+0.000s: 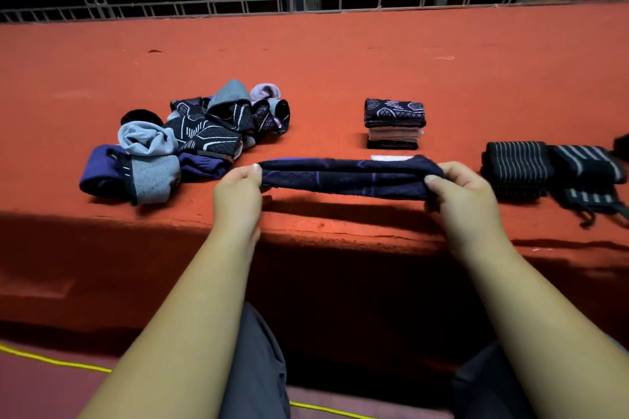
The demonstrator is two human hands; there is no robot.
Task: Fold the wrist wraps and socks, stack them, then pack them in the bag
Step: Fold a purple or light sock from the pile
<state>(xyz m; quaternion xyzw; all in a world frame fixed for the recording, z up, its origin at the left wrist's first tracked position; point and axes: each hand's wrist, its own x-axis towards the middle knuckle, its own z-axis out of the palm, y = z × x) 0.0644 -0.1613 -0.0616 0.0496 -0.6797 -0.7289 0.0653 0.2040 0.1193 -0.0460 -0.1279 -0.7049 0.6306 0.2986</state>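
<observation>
While hands (238, 189) (461, 190) stretch navy sock (343, 177), white label (391, 157) illegible

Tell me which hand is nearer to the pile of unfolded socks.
Left. The left hand pinches one end of the stretched dark sock just beside the pile of unfolded socks; the right hand pinches the other end, farther off, near the wrist wraps.

Tally: one left hand (238, 190), one right hand (466, 194); one stretched sock (343, 177); one folded stack (394, 124); two wrist wraps (517, 167) (585, 173); one loose heap (190, 139), uncounted.
</observation>
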